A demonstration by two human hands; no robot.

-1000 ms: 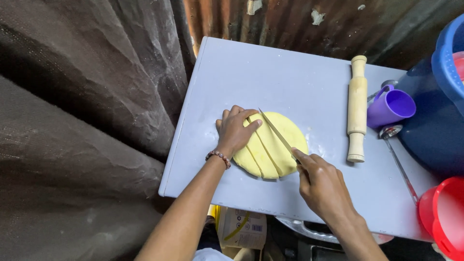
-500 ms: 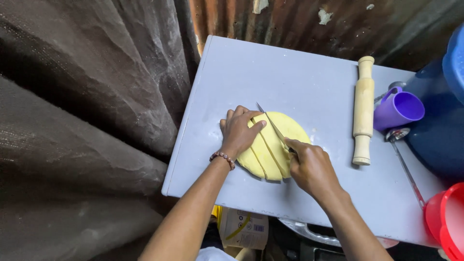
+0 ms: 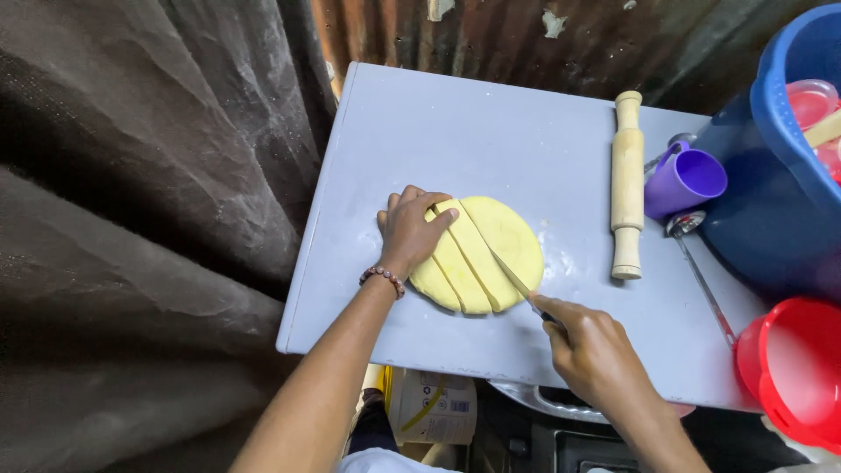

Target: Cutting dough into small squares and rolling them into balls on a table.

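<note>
A flat round of yellow dough (image 3: 499, 241) lies on a pale grey board (image 3: 491, 131), cut into several strips on its left side. My left hand (image 3: 410, 229) presses flat on the left edge of the dough, a bead bracelet at the wrist. My right hand (image 3: 591, 346) grips a knife (image 3: 517, 280) whose blade lies across the near right part of the dough, with the handle hidden inside my fist.
A wooden rolling pin (image 3: 627, 184) lies on the board's right side. Beside it stand a purple cup (image 3: 683, 182) and a metal spoon (image 3: 696, 263). A blue bucket (image 3: 788, 158) and a red bowl (image 3: 793, 372) sit at the right. Corrugated metal and dark cloth lie behind.
My right hand has drawn the knife toward me through the dough, from its far edge to its near edge. My left hand has stayed on the dough.
</note>
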